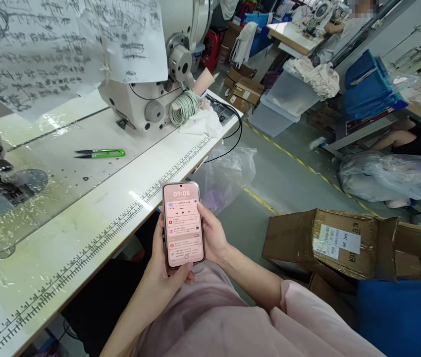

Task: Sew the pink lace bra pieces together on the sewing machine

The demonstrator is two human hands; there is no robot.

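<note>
Evidently, the smartphone (183,225) is held above the lap, beside the front edge of the sewing table (132,191), its lit screen turned up, I suppose for comfortable reading. The left hand (166,265) grips its left side and lower corner; the right hand (213,235) grips the right side, with the thumb by the upper edge. Two hands probably keep it steady. The green-handled thread snips (100,153) lie near the industrial sewing machine (151,106), perhaps for easy reach. Printed ruler marks (102,235) follow the edge, presumably for measuring cloth there.
</note>
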